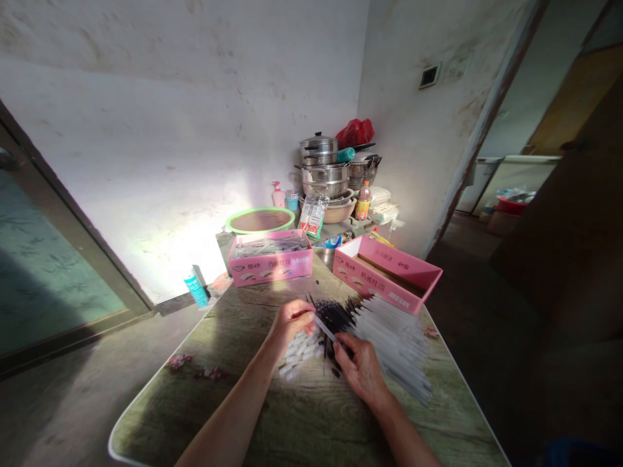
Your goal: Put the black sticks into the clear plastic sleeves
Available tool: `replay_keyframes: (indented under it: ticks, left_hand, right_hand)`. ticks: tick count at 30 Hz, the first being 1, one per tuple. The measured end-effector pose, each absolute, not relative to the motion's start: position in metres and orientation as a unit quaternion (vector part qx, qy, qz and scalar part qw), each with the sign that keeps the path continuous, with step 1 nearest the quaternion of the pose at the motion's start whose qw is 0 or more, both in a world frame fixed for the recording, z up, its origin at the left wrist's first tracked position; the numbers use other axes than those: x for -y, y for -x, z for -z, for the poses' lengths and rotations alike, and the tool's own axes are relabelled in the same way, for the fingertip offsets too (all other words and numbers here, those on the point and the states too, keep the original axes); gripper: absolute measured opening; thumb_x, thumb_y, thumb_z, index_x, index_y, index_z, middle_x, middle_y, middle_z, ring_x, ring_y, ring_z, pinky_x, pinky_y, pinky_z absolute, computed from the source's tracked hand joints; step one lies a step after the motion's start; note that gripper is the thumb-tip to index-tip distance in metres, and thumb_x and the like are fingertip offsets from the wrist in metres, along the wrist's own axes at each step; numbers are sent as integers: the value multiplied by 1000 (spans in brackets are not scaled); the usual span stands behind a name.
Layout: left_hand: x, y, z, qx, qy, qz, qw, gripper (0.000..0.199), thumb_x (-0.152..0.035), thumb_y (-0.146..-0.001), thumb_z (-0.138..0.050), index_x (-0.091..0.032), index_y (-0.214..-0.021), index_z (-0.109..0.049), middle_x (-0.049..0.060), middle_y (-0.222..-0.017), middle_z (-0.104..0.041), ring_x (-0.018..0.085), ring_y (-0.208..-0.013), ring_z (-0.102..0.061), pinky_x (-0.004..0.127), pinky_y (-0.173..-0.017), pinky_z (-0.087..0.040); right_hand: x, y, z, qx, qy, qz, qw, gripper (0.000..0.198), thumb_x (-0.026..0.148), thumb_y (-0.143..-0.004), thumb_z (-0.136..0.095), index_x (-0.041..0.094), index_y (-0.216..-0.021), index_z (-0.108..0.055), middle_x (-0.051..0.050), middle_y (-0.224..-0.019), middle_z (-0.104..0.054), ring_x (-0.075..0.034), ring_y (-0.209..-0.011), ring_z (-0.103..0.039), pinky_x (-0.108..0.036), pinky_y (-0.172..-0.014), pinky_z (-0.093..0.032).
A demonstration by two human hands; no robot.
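A slim whitish tube [325, 328], like a pen barrel, spans the gap between my two hands. My left hand [294, 322] pinches its upper left end with thumb and fingertips. The lower right end sits in the closed fingers of my right hand [359, 364]. Beneath and just beyond the hands lie a heap of thin black sticks [335, 314] and a pile of short white pieces [300, 353], like caps. To the right spreads a large bundle of long translucent tubes [392, 340]. My left hand partly covers the white pieces.
Two pink cardboard boxes stand at the table's far side: the left box [272, 267] holds many slim sticks, the right box [384, 275] shows a brown bottom. Behind are a green-rimmed round tray [228, 224], stacked steel pots [324, 178] and an orange-labelled bottle [363, 202].
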State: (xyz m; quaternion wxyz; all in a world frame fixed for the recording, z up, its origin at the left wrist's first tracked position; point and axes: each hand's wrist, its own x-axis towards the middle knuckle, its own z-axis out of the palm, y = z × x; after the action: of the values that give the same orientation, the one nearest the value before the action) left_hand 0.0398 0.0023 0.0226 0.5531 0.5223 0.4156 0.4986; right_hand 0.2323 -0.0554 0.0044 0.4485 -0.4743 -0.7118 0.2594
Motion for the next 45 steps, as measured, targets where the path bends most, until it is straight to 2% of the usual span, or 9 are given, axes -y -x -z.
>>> replay_keyframes:
  ticks: [13, 16, 20, 32, 37, 42, 45]
  left_hand:
    - [-3, -42, -14, -410, -533, -497, 549, 30, -39, -74, -71, -12, -85, -63, 3, -63, -62, 14, -54, -60, 25, -52, -49]
    - [-3, -42, -14, -406, -535, -499, 548, 29, -39, -73, -72, -13, -83, -63, 2, -61, -62, 14, -54, -60, 25, -53, -49]
    - [-2, -41, -17, -402, -541, -494, 548, 29, -38, -74, -71, -13, -85, -63, 3, -60, -64, 14, -52, -59, 26, -55, -50]
    - [-1, -41, -17, -374, -559, -511, 536, 23, -32, -77, -70, -11, -87, -65, 4, -60, -66, 15, -53, -61, 27, -56, -50]
    - [1, -43, -20, -383, -559, -527, 513, 21, -32, -76, -70, -13, -86, -66, 4, -60, -67, 14, -51, -62, 25, -55, -48]
    - [2, -46, -23, -390, -556, -531, 507, 21, -32, -74, -71, -14, -83, -66, 3, -58, -67, 14, -50, -62, 24, -55, -49]
    - [2, -48, -23, -384, -548, -529, 522, 22, -32, -74, -71, -13, -83, -65, 2, -57, -66, 13, -49, -61, 24, -53, -49]
  right_hand:
    - [55, -233, -4, 716, 474, -254, 445, 26, 35, -88, -52, 19, -82, -71, -1, -58, -61, -15, -52, -53, -25, -52, -32]
    - [57, -232, -8, 717, 470, -267, 440, 28, 36, -90, -51, 19, -76, -69, 0, -57, -59, -14, -51, -50, -24, -52, -31]
    - [58, -231, -11, 712, 452, -300, 446, 34, 36, -91, -49, 18, -66, -62, 2, -54, -49, -13, -52, -44, -24, -51, -26]
    - [54, -233, -6, 636, 431, -453, 452, 38, 44, -89, -51, 16, -65, -58, 6, -53, -32, -9, -51, -28, -23, -48, -19]
    - [53, -233, -2, 594, 422, -506, 462, 38, 45, -88, -54, 14, -67, -63, 7, -50, -33, -7, -47, -24, -23, -46, -16]
    - [51, -232, 0, 555, 418, -546, 469, 36, 44, -88, -55, 12, -78, -69, 8, -44, -34, -6, -42, -22, -23, -44, -14]
    - [50, -232, 1, 551, 417, -546, 474, 37, 44, -87, -57, 12, -72, -67, 7, -43, -35, -6, -41, -22, -23, -43, -14]
